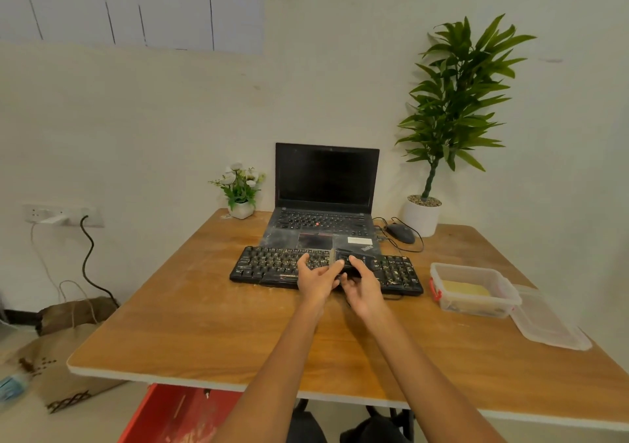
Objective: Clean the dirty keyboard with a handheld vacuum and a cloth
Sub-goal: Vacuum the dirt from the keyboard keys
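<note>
Far left, paper bags [64, 357] on the floor; on the wooden table [190, 323] a small flower pot [241, 190], then dusty black keyboard [269, 265] in front of an open laptop [323, 197]. Above the keyboard's middle, left hand [318, 281] and right hand [362, 284] both grip a dark handheld vacuum [350, 262], fingers curled round it. Right: mouse [400, 232], tall plant [452, 102], clear container [473, 289] holding a yellowish cloth [464, 288].

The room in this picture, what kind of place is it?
Probably a home or small office desk: an open black laptop and a dusty black keyboard lie on a wooden table, with a black wired mouse beside them.
</note>
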